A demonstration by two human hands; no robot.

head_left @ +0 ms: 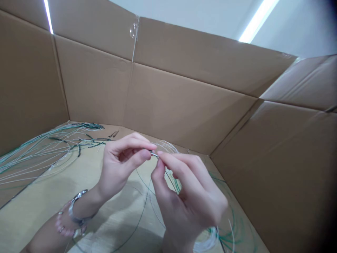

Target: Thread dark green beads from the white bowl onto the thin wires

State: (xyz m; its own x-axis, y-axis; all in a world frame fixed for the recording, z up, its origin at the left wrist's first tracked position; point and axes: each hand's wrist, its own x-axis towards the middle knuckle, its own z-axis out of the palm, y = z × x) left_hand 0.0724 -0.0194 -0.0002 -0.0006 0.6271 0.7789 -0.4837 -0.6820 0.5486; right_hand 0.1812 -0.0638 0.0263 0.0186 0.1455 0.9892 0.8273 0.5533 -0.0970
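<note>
My left hand [121, 163] pinches a small metal wire terminal [154, 154] between thumb and forefinger. My right hand [185, 196] meets it from the other side, its thumb and forefinger closed on a thin wire [160, 157] at the terminal. The fingertips hide most of that joint. Loose white and green thin wires [168, 147] curve behind and under both hands. A larger tangle of wires [39, 151], some with dark sleeves, lies on the surface to the left.
Tall corrugated cardboard walls [184, 109] surround the work surface at the back and both sides. A pale tan base [113, 214] lies beneath my hands. My left wrist wears a metal watch [75, 211] and a pink beaded bracelet [63, 221]. Ceiling lights show overhead.
</note>
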